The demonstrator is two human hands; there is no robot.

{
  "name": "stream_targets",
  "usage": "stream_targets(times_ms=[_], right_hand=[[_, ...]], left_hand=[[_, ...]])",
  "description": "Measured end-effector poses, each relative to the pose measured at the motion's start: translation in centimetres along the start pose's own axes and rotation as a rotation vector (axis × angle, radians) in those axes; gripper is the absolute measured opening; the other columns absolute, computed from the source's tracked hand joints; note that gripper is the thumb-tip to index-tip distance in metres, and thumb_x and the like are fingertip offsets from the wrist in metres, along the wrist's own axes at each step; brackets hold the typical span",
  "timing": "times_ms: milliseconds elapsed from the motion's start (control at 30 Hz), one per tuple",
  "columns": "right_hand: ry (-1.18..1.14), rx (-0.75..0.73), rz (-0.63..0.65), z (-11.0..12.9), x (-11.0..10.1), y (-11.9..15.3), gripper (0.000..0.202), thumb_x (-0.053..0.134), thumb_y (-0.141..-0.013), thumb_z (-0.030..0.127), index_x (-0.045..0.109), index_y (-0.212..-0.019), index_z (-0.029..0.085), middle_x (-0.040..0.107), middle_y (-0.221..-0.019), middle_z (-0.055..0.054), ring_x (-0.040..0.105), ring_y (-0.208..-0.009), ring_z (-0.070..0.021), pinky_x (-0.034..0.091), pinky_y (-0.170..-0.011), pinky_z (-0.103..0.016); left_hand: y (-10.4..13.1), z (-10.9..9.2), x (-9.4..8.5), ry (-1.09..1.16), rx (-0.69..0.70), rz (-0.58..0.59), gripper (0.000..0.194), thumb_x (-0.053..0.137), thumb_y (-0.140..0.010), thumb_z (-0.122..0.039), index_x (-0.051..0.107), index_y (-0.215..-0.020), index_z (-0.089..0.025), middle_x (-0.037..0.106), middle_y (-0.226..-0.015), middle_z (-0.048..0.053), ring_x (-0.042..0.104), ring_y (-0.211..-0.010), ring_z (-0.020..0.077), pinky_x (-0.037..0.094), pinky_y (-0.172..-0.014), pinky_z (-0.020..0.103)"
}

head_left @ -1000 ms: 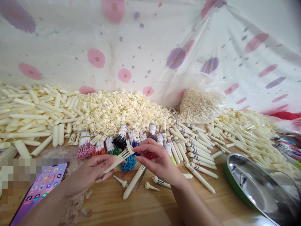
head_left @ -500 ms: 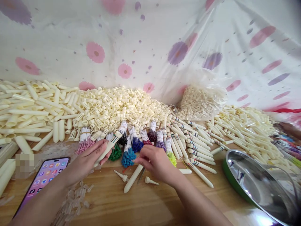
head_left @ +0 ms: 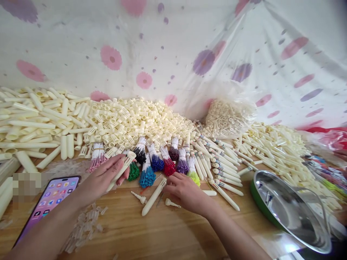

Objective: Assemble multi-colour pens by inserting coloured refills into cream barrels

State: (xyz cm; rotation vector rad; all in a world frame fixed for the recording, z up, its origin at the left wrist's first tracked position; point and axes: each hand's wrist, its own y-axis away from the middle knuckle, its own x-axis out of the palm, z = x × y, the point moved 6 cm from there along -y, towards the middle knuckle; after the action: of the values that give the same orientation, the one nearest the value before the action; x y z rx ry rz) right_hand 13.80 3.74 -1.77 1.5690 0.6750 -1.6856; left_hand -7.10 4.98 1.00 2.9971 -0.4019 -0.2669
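A cream pen body [head_left: 121, 171] with a slotted top is held tilted in my left hand [head_left: 110, 172], its fingers wrapped round it. Near the red bundle [head_left: 169, 167], my right hand [head_left: 180, 189] has its fingers bent together, the fingertips pointing down and partly hidden, so what they hold cannot be told. Another cream pen body [head_left: 154, 197] lies on the wooden table [head_left: 141, 234] just left of my right hand. Two small cream pointed parts [head_left: 138, 197] [head_left: 172, 203] lie close by. Blue [head_left: 147, 175], green [head_left: 133, 171] and other coloured refill bundles stand behind.
Heaps of cream slotted parts [head_left: 135, 119] and tubes [head_left: 35, 126] line the back. A phone [head_left: 51, 202] and small clear tubes [head_left: 88, 225] lie at left. Filled pens [head_left: 227, 183] lie right of centre, beside a metal pan [head_left: 292, 213]. A plastic bag [head_left: 230, 117] of parts stands behind.
My right hand has moved slightly down and right, uncovering the upper end of the pen body on the table. My left hand still holds its pen body. The view has shifted slightly.
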Motion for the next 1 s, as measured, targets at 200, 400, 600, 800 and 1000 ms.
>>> stream_targets(times_ms=[200,400,600,800,1000], right_hand=[[0.073,-0.099,-0.058,0.3,1.6,-1.1,0.009,0.053,-0.086,0.020,0.062,-0.085,0.019,0.058,-0.094,-0.007,0.047,-0.087,-0.0201,0.040,-0.075,-0.031],[-0.218,-0.105,-0.158,-0.5,-0.5,-1.1,0.012,0.047,-0.086,0.011,0.057,-0.086,0.017,0.062,-0.085,-0.005,0.055,-0.081,-0.0170,0.044,-0.074,-0.028],[-0.498,0.027,-0.380,-1.5,-5.1,-0.7,0.018,0.043,-0.091,0.017,0.045,-0.109,0.018,0.063,-0.090,-0.006,0.059,-0.078,-0.0153,0.047,-0.067,-0.026],[-0.416,-0.130,-0.515,0.8,-9.8,-1.0,0.020,0.043,-0.093,0.019,0.050,-0.112,0.019,0.062,-0.097,-0.007,0.059,-0.086,-0.0150,0.048,-0.071,-0.026],[-0.216,-0.177,-0.586,2.6,-10.3,-1.3,0.012,0.051,-0.090,0.024,0.060,-0.091,0.016,0.065,-0.076,-0.003,0.060,-0.071,-0.0140,0.045,-0.062,-0.024]], left_hand=[[0.1,0.0,1.4,0.051,0.030,0.088,0.032,0.043,-0.086,-0.051,0.053,-0.078,-0.022,0.050,-0.066,-0.003,0.043,-0.058,0.0119,0.037,-0.055,0.024],[0.4,-0.1,2.1,0.072,0.106,0.205,0.034,0.040,-0.087,-0.052,0.055,-0.080,-0.022,0.047,-0.065,-0.004,0.042,-0.059,0.0115,0.039,-0.064,0.025],[0.5,0.3,1.5,0.037,0.183,0.208,0.031,0.048,-0.084,-0.051,0.060,-0.094,-0.025,0.053,-0.078,-0.001,0.049,-0.072,0.0152,0.042,-0.066,0.025],[0.5,-0.5,1.1,-0.101,0.395,0.182,0.024,0.046,-0.088,-0.042,0.060,-0.098,-0.025,0.055,-0.087,0.002,0.052,-0.081,0.0175,0.044,-0.073,0.026],[0.9,-0.4,0.9,-0.359,0.492,0.133,0.021,0.045,-0.091,-0.027,0.058,-0.108,-0.029,0.056,-0.099,0.003,0.053,-0.092,0.0181,0.045,-0.081,0.027]])
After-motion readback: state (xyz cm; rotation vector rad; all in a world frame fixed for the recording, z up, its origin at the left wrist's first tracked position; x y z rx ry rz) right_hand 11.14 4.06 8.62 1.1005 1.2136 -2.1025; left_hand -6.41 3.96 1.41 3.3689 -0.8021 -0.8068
